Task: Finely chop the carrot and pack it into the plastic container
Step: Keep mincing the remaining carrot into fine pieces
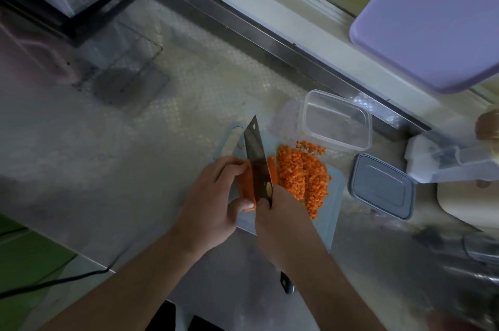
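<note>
Most carrot is diced [302, 176] on the board [333, 211]. Our left hand [216, 195] grips the carrot piece [247, 182], right hand [283, 220] clamps the knife [258, 163]. Still chopping; the container [334, 120] waits empty near the table's far edge.

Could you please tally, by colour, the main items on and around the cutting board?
Orange: 2, uncut carrot piece, chopped carrot pile
Clear: 1, plastic container
Grey: 1, lid
Dark: 1, knife
Pale blue: 1, cutting board
Total: 6
</note>
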Action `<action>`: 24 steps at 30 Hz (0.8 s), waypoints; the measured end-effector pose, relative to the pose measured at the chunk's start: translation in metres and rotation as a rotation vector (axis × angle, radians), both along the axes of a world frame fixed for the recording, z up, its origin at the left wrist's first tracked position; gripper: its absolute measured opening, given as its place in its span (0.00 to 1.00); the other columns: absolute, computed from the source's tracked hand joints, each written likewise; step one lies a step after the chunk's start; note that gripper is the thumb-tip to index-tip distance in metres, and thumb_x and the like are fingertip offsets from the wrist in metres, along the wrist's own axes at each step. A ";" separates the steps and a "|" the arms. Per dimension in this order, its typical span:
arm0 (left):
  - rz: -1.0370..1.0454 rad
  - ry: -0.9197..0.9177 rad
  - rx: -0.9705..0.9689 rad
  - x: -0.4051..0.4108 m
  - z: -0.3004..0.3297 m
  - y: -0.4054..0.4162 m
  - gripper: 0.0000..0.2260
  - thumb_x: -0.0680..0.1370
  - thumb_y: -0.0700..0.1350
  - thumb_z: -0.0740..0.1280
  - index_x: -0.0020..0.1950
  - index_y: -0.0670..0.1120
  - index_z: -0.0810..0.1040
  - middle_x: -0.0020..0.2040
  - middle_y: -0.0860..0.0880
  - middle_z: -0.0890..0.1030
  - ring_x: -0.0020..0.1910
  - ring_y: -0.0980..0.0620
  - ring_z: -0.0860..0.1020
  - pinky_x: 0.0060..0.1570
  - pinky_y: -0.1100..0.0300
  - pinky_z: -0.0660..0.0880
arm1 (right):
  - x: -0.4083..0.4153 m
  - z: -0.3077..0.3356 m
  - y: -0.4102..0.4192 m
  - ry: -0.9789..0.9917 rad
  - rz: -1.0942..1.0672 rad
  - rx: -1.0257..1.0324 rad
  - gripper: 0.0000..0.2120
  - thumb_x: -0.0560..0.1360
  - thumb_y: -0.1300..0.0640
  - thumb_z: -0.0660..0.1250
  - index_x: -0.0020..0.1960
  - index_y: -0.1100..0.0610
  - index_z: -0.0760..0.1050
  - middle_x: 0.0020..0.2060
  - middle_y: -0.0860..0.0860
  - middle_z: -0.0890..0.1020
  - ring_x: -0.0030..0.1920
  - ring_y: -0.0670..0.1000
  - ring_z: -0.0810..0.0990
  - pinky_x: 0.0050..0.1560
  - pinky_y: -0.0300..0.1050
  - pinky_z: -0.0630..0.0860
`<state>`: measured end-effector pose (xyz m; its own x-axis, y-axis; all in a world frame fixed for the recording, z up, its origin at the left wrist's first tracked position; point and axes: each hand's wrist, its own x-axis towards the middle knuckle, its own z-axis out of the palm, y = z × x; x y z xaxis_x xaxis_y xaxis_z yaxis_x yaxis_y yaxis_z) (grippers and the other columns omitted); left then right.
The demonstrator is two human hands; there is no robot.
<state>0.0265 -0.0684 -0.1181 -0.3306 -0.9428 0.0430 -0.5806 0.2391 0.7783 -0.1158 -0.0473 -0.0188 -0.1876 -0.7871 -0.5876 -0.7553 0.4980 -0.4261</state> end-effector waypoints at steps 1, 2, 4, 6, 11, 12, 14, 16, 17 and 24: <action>0.003 -0.001 0.006 0.000 0.000 0.000 0.26 0.75 0.49 0.78 0.71 0.46 0.75 0.69 0.57 0.71 0.69 0.55 0.71 0.70 0.70 0.63 | -0.002 0.003 0.004 -0.011 -0.023 0.022 0.09 0.84 0.52 0.54 0.48 0.53 0.69 0.36 0.47 0.72 0.34 0.47 0.71 0.33 0.40 0.66; 0.006 -0.003 0.012 0.000 0.000 0.000 0.27 0.74 0.49 0.78 0.71 0.47 0.75 0.69 0.57 0.71 0.69 0.55 0.71 0.70 0.67 0.65 | -0.005 0.004 0.010 -0.025 -0.058 0.037 0.10 0.84 0.51 0.54 0.46 0.51 0.69 0.35 0.47 0.72 0.34 0.48 0.72 0.32 0.40 0.66; 0.014 0.001 0.019 0.001 0.000 -0.001 0.27 0.74 0.50 0.79 0.71 0.47 0.76 0.69 0.57 0.72 0.69 0.55 0.72 0.69 0.65 0.67 | -0.006 0.005 0.020 -0.016 -0.093 0.053 0.11 0.84 0.52 0.55 0.42 0.49 0.67 0.34 0.46 0.72 0.33 0.46 0.71 0.30 0.38 0.64; 0.016 0.003 0.012 0.001 0.000 -0.001 0.27 0.74 0.49 0.79 0.71 0.47 0.77 0.68 0.56 0.73 0.68 0.55 0.73 0.69 0.67 0.67 | -0.003 0.003 0.028 0.013 -0.103 0.057 0.11 0.84 0.54 0.55 0.42 0.50 0.66 0.35 0.47 0.73 0.33 0.44 0.72 0.27 0.35 0.62; 0.008 0.016 0.009 0.001 -0.001 -0.001 0.26 0.73 0.48 0.79 0.70 0.46 0.78 0.67 0.55 0.75 0.67 0.56 0.74 0.68 0.73 0.64 | 0.007 -0.008 0.037 -0.058 -0.173 0.007 0.13 0.83 0.57 0.56 0.40 0.45 0.65 0.33 0.46 0.73 0.32 0.45 0.71 0.33 0.40 0.66; 0.007 0.015 0.006 0.001 -0.001 -0.002 0.26 0.73 0.48 0.79 0.70 0.46 0.78 0.67 0.55 0.75 0.66 0.56 0.74 0.68 0.73 0.64 | 0.008 -0.011 0.034 -0.071 -0.187 -0.010 0.14 0.83 0.57 0.56 0.40 0.45 0.66 0.33 0.46 0.73 0.32 0.45 0.71 0.33 0.40 0.66; 0.004 0.016 0.001 0.001 0.000 -0.001 0.27 0.73 0.47 0.79 0.70 0.45 0.78 0.67 0.54 0.76 0.67 0.55 0.74 0.69 0.72 0.64 | 0.011 -0.013 0.024 -0.076 -0.205 -0.061 0.12 0.83 0.56 0.57 0.41 0.47 0.67 0.35 0.46 0.75 0.33 0.45 0.73 0.32 0.39 0.64; 0.011 0.013 -0.001 0.001 0.000 0.000 0.26 0.74 0.47 0.78 0.71 0.45 0.78 0.67 0.53 0.75 0.67 0.55 0.74 0.69 0.69 0.67 | 0.015 -0.015 0.013 -0.070 -0.195 -0.112 0.11 0.83 0.56 0.57 0.42 0.48 0.69 0.36 0.47 0.76 0.36 0.46 0.75 0.32 0.39 0.64; 0.011 0.010 -0.006 0.001 0.001 0.000 0.26 0.74 0.47 0.77 0.71 0.45 0.77 0.67 0.54 0.75 0.67 0.55 0.74 0.69 0.68 0.68 | 0.017 -0.016 0.011 -0.070 -0.188 -0.119 0.10 0.83 0.56 0.57 0.43 0.49 0.69 0.36 0.48 0.76 0.36 0.46 0.75 0.32 0.40 0.64; 0.005 -0.016 -0.028 0.006 -0.006 0.001 0.24 0.78 0.49 0.75 0.72 0.47 0.76 0.70 0.54 0.74 0.68 0.54 0.74 0.69 0.62 0.70 | 0.004 -0.007 0.030 -0.099 -0.225 -0.193 0.10 0.84 0.51 0.57 0.44 0.46 0.70 0.32 0.47 0.77 0.30 0.44 0.75 0.30 0.39 0.68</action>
<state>0.0325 -0.0669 -0.1244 -0.3266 -0.9430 0.0639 -0.5944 0.2575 0.7618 -0.1121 -0.0170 -0.0262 -0.3189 -0.8314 -0.4551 -0.5854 0.5504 -0.5953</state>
